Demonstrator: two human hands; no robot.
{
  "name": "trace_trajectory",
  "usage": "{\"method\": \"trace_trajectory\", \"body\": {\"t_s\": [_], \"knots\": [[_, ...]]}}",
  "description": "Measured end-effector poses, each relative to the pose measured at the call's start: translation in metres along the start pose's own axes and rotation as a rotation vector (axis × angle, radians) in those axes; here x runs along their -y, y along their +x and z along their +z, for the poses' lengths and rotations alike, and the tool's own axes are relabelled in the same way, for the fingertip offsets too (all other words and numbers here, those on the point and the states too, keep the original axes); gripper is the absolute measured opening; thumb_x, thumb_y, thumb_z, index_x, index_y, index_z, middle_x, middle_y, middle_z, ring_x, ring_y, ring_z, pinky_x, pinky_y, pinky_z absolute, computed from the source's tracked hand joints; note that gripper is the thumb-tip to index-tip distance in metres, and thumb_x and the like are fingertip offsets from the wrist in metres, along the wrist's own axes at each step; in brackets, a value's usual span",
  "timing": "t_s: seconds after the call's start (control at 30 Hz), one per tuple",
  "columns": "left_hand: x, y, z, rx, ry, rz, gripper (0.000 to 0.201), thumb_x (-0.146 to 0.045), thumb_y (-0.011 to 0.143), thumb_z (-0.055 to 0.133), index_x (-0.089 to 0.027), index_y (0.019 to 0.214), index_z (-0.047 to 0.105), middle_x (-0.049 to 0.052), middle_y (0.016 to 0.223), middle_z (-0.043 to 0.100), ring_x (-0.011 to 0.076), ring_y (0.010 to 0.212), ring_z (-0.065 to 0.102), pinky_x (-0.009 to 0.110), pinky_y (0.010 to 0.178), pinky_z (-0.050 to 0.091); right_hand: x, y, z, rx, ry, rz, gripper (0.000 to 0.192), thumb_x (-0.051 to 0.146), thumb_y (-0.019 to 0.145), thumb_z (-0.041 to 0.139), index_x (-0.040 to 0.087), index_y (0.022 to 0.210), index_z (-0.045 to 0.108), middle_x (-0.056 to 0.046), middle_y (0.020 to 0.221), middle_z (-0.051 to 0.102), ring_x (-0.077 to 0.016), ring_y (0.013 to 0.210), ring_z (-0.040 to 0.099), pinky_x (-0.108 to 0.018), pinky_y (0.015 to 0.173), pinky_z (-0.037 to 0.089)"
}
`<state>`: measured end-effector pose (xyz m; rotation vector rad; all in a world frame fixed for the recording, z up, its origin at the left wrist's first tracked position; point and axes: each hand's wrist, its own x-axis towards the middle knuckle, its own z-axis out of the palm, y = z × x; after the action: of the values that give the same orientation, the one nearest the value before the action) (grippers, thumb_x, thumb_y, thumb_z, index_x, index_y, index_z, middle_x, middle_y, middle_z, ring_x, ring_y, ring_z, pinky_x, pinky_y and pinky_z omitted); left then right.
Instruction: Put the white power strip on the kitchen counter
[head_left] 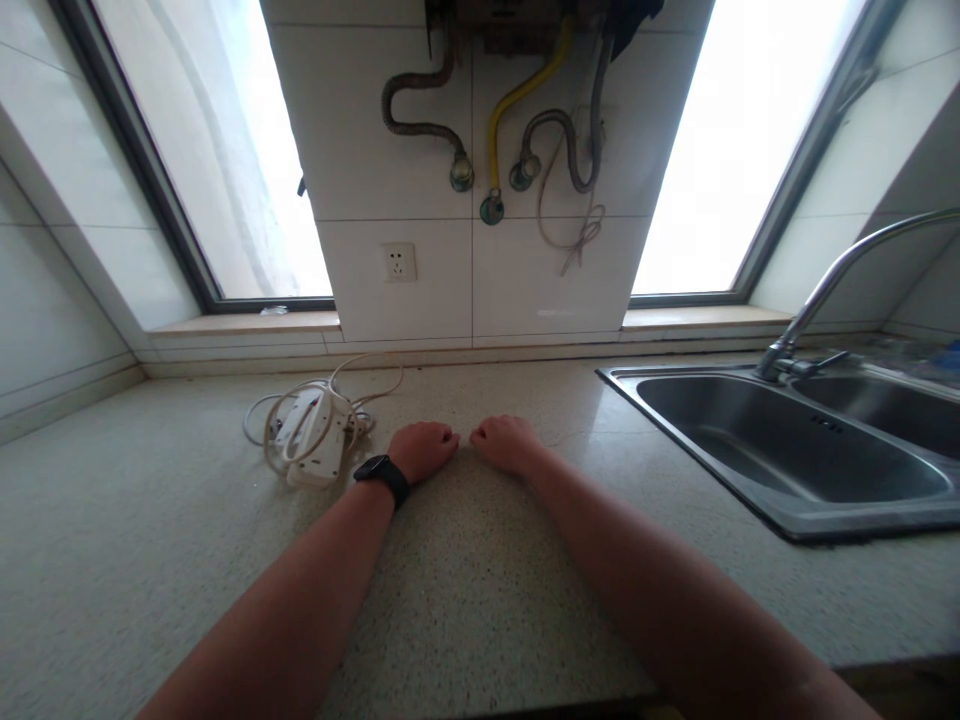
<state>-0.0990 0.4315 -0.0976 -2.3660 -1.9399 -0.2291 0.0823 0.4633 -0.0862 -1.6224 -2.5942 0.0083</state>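
On the speckled countertop: left hand and right hand, fingers curled inward, nothing visible held, apparently resting; beside the left, white power strip, cord looped, presumably for compactness.

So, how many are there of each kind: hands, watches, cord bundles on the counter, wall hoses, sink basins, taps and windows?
Hands: 2 (left hand, right hand)
Watch: 1
Cord bundle: 1
Hoses: 3 (yellow hose, left grey hose, right grey hose)
Basins: 2 (large basin, smaller basin)
Tap: 1
Windows: 2 (left window, right window)
Total: 12
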Motion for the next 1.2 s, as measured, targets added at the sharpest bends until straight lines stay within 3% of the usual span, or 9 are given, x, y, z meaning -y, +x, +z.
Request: {"method": "trace_trajectory", "body": {"t_s": [0.1, 0.27, 0.53, 0.77, 1.2], "knots": [[0.0, 0.0, 0.0, 0.009, 0.001, -0.006, 0.051, -0.051, 0.094, 0.029, -0.023, 0.091, 0.071, 0.011, 0.093, 0.072, 0.0251, 0.084, 0.067, 0.034, 0.07, 0.045, 0.001, -0.003, -0.004, -0.026, -0.003, 0.002, 0.068, 0.052, 0.098, 0.013, 0.016, 0.108, 0.069, -0.019, 0.108, 0.069, -0.0289, 0.103, 0.063, -0.039, 0.084, 0.044], [0.0, 0.0, -0.001, -0.001, -0.019, 0.0, 0.05, -0.051, 0.094, 0.03, -0.022, 0.091, 0.071, 0.011, 0.093, 0.072, 0.0246, 0.084, 0.067, 0.033, 0.067, 0.043, 0.003, -0.005, -0.009, 0.007, 0.003, 0.022, 0.076, 0.058, 0.097, 0.01, 0.013, 0.108, 0.071, -0.022, 0.106, 0.069, -0.0314, 0.103, 0.063, -0.042, 0.084, 0.045], [0.0, 0.0, 0.0, -0.019, -0.016, -0.008, 0.05, -0.051, 0.093, 0.032, -0.021, 0.087, 0.071, 0.011, 0.09, 0.072, 0.0245, 0.084, 0.066, 0.032, 0.066, 0.041, -0.002, 0.001, -0.003, 0.008, -0.037, 0.044, 0.04, 0.038, 0.09, 0.042, 0.015, 0.104, 0.071, -0.019, 0.105, 0.069, -0.0308, 0.097, 0.065, -0.038, 0.078, 0.046], [0.0, 0.0, -0.002, -0.009, -0.011, 0.002, 0.05, -0.05, 0.093, 0.03, -0.023, 0.089, 0.071, 0.011, 0.091, 0.072, 0.025, 0.083, 0.066, 0.033, 0.066, 0.042, -0.001, 0.002, 0.0, -0.072, -0.021, -0.038, 0.027, 0.018, 0.088, 0.044, 0.017, 0.108, 0.063, -0.015, 0.108, 0.068, -0.0248, 0.102, 0.06, -0.034, 0.082, 0.042], [-0.001, -0.001, -0.003, 0.021, -0.022, -0.021, 0.05, -0.05, 0.094, 0.029, -0.024, 0.093, 0.072, 0.011, 0.096, 0.072, 0.0246, 0.088, 0.066, 0.034, 0.073, 0.045, -0.008, 0.01, 0.009, -0.092, 0.073, -0.072, 0.024, 0.012, 0.085, 0.044, 0.015, 0.101, 0.062, -0.014, 0.102, 0.067, -0.0205, 0.096, 0.061, -0.028, 0.078, 0.04]]}}
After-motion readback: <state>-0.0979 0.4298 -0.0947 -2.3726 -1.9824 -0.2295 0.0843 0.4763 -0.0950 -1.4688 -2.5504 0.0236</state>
